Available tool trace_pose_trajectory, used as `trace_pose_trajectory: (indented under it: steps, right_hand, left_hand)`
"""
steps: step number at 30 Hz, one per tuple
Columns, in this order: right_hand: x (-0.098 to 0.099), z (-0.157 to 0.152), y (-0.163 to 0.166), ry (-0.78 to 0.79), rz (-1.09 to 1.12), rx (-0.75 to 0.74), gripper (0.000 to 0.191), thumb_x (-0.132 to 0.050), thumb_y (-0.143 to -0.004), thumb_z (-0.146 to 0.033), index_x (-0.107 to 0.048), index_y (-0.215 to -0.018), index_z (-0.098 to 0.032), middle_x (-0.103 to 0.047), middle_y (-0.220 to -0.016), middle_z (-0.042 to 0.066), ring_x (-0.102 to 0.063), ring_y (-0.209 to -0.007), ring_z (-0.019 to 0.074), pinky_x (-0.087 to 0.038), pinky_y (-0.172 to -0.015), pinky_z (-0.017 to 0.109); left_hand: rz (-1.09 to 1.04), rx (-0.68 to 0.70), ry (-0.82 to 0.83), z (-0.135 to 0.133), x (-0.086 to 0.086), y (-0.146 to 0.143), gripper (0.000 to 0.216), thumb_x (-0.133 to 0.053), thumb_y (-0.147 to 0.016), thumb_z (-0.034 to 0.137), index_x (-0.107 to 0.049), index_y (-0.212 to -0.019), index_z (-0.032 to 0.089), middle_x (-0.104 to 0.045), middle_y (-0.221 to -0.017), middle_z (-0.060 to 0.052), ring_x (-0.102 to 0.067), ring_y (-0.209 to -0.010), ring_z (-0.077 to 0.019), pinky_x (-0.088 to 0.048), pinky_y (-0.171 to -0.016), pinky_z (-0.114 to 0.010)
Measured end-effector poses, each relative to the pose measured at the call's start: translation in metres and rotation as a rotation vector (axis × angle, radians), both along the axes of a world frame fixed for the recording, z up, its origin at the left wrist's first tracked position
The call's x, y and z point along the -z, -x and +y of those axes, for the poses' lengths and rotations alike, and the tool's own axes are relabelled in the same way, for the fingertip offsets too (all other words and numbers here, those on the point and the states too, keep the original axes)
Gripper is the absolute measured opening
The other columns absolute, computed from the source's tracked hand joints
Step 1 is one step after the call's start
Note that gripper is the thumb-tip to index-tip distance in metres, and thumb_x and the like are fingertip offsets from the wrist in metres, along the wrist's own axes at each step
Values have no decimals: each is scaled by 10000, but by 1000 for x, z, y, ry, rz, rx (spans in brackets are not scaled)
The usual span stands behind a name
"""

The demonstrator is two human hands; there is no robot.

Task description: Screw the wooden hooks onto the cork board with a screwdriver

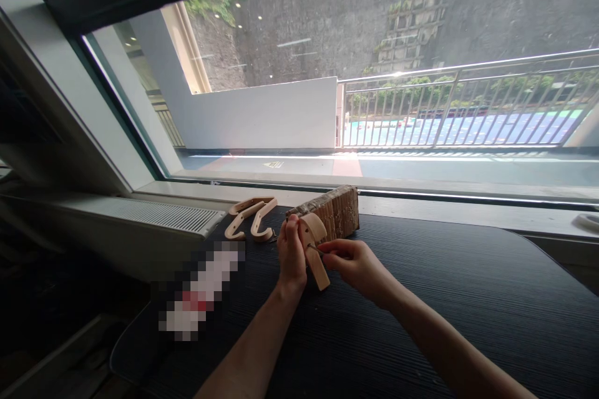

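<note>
A pale, bent-wood hook [319,269] with dark holes leans against a rough brown wooden block [343,211] on the dark table. My left hand [292,254] is closed around the hook's left side, beside the block's near end. From the right, my right hand [350,258] pinches a thin, dark metal tool [315,249], perhaps a hex key, whose tip meets the hook's face near a hole. Its exact kind is too small to tell. Further left lie two more pale wooden hooks [256,207], touching neither hand.
The black table [421,299] has a rounded right corner. Small dark bits [274,236] lie near the loose hooks. A blurred-out pale and red item [201,293] is on the table's left. Behind are a white sill [393,206] and a large window; a vented radiator [140,212] stands left.
</note>
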State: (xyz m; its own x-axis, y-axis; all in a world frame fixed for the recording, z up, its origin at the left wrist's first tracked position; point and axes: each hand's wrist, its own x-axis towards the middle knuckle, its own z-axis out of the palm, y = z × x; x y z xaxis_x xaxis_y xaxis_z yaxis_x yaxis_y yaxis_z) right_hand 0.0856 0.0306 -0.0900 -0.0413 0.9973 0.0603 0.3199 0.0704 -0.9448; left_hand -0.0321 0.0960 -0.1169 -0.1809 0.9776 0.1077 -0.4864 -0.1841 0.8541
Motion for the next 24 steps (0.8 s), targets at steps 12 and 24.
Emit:
trace_pose_trajectory:
  steps: [12,24]
  right_hand:
    - [-17,-26,14,-474,-1072,17,319,-436,-854,-137,-604,-1109,-230,-647,-919,54,-618,-624,153,-294,-470,236]
    - [1,-3,2,-103,-148,20,268,-528,-805,-264,-698,-981,-155,-707,-777,32,-622,-703,168,-452,-618,245]
  left_hand:
    - [-64,-14,5,-4,-8,-4,351,-599,-742,489,-602,-819,147,-590,-707,11,-561,-672,-133,-433,-633,-240]
    - [24,13,-24,-1,0,-2,360,-544,-781,510,-599,-811,156,-597,-725,8,-550,-678,-134,-399,-625,-235]
